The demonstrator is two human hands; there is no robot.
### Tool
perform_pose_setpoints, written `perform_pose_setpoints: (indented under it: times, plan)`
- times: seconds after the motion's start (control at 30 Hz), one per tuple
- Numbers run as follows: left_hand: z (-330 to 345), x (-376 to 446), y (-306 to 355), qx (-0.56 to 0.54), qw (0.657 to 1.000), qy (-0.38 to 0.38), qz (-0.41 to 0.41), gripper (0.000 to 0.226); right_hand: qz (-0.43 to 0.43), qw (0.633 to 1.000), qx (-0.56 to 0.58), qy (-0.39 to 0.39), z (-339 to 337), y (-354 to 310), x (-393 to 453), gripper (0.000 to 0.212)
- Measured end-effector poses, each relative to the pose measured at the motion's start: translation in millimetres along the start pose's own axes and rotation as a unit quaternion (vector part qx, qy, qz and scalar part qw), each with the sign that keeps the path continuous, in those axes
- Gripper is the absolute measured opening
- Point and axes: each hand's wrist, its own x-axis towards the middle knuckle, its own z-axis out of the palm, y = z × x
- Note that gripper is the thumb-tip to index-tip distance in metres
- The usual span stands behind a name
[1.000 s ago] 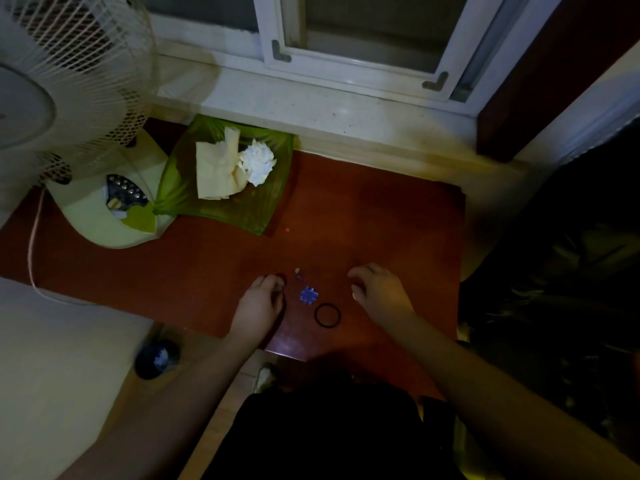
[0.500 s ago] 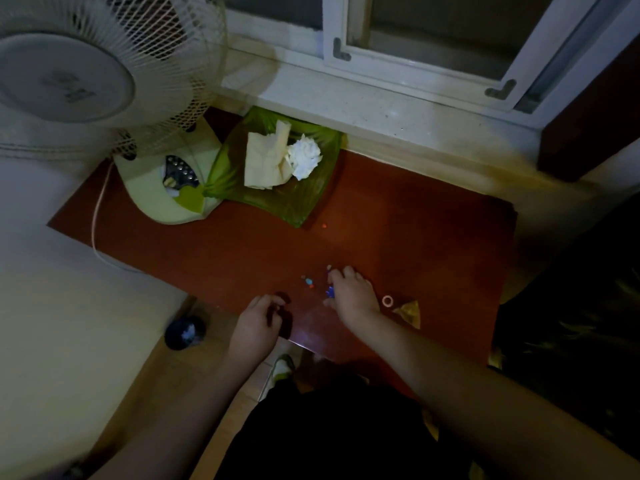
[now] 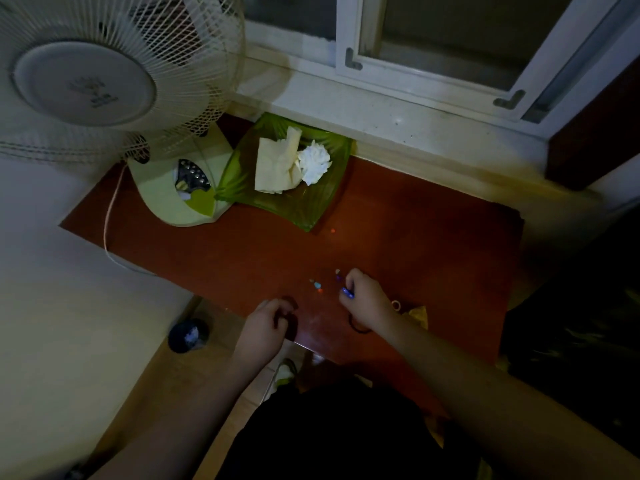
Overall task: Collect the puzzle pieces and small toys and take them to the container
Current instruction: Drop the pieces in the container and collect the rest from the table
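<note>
The person leans over a red-brown table (image 3: 398,230) under the window. The right hand (image 3: 369,299) rests near the table's front edge, its fingers curled down and pinching a small blue piece (image 3: 347,292) at the fingertips. Just beyond that hand, toward the window, a tiny purple toy (image 3: 338,276) lies on the wood. To its left sits a little cluster of coloured bits (image 3: 317,286), pale blue and orange among them. Farther toward the window, a single red dot (image 3: 332,231) lies close to the corner of a green dish (image 3: 313,206). The dish holds folded beige paper (image 3: 275,166) and a crumpled white tissue (image 3: 314,162).

The left hand (image 3: 265,323) hovers at the table's front edge, left of the coloured bits, fingers curled inward. Something dark sits inside them, but in this dim light I cannot tell what it is, or whether it is only shadow.

Behind the right wrist, a small pale ring (image 3: 396,304) and a yellowish scrap (image 3: 418,315) lie on the table. A dark band (image 3: 358,327) peeks out below the wrist. A white fan (image 3: 104,84) stands at the table's left end.
</note>
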Motion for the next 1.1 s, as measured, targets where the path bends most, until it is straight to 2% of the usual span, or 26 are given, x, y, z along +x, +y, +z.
perform_pose_setpoints:
  times: [0.13,0.23,0.3,0.4,0.5,0.6,0.67,0.73,0.93,0.97,1.03,1.1]
  plan:
    - [-2.9,6.1,5.3,-0.007,1.000,-0.005,0.017,0.031,0.029,0.995,0.091,-0.014,-4.5,-0.5,2.6,0.017]
    - [-5.4,6.9,8.3,-0.014,1.000,0.001,0.015,0.033,0.063,0.976,0.204,-0.044,-4.7,-9.1,4.5,0.019]
    - [-7.2,6.1,8.4,-0.021,1.000,0.002,0.012,0.034,0.059,0.975,0.208,-0.054,-2.0,-16.5,6.2,0.020]
    - [-10.1,3.7,6.0,-0.019,1.000,0.000,0.016,0.034,0.013,0.992,0.127,-0.004,6.6,-25.4,10.4,0.022]
    - [-13.7,2.1,1.2,-0.021,1.000,0.005,0.010,0.035,-0.038,0.998,0.021,0.040,18.2,-34.1,15.9,0.010]
    - [-21.6,3.6,-3.1,-0.030,0.999,0.028,0.003,0.035,-0.046,0.994,-0.098,0.001,33.4,-42.5,19.2,0.030]
    - [-28.3,4.4,-4.6,-0.026,0.999,0.035,0.006,0.034,-0.046,0.977,-0.208,-0.023,43.5,-45.5,20.4,0.043]
    - [-33.8,4.8,-6.8,-0.020,0.999,0.038,0.010,0.034,-0.060,0.957,-0.284,-0.018,50.6,-46.5,20.2,0.046]
    - [-41.2,2.0,-16.0,-0.025,0.999,0.041,0.010,0.033,-0.122,0.929,-0.350,0.016,60.6,-38.9,30.4,0.039]
    - [-41.0,1.0,-17.8,-0.022,0.999,0.042,0.011,0.033,-0.136,0.924,-0.357,0.018,61.5,-36.4,30.8,0.033]
    - [-40.1,-0.1,-20.9,-0.020,0.999,0.039,0.011,0.033,-0.147,0.918,-0.367,0.032,59.4,-36.9,28.1,0.008]
    - [-39.4,0.3,-22.7,-0.020,0.999,0.031,0.008,0.034,-0.166,0.914,-0.368,0.039,62.4,-34.0,26.3,0.019]
